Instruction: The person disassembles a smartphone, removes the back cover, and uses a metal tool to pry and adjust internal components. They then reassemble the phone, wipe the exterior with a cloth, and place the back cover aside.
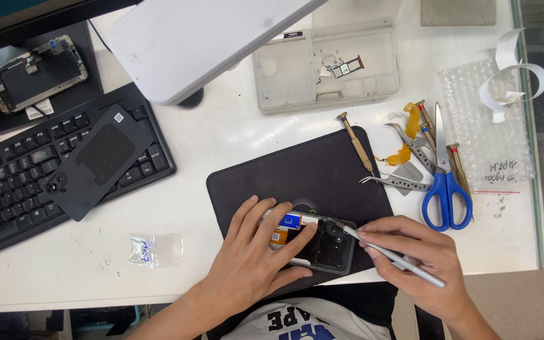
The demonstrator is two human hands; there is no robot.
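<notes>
phone repair bench | opened phone [313, 242] on work mat [297, 173] | screwdrivers [356, 143], tweezers [395, 182], parts tray [284, 75]

One keyboard [7, 182], one pair of scissors [446, 189], two tweezers [404, 167], one opened phone [322, 242], one mat [303, 170]
</notes>
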